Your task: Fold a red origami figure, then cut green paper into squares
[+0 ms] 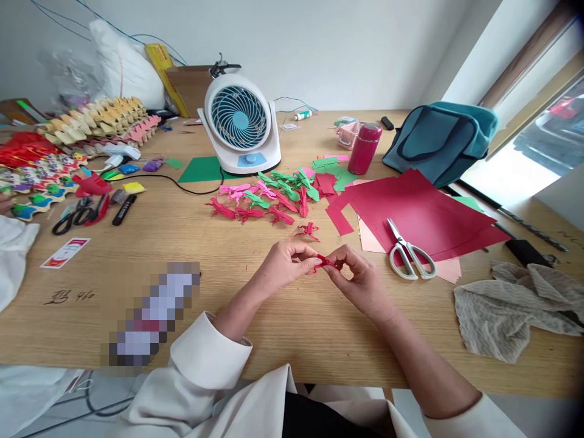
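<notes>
Between my two hands is a small red folded paper piece [325, 261], mostly covered by fingers. My left hand [289, 263] pinches its left end between thumb and forefinger. The other end is pinched by my right hand [358, 277]. Just beyond my hands lies a red folded paper figure [308, 230] with thin legs. Farther back, several folded figures in red, pink and green [274, 194] lie in a loose pile. Red paper sheets [429, 207] are spread on the right, with white-handled scissors [410, 255] resting partly on them.
A white fan [241, 121] stands behind the folded figures. A red flask [365, 149] and a blue bag [440, 143] are at back right. Grey cloth [497, 310] lies at right. Black scissors [75, 216] and egg trays [95, 125] are at left. Another person's sleeve [16, 255] shows at the left edge.
</notes>
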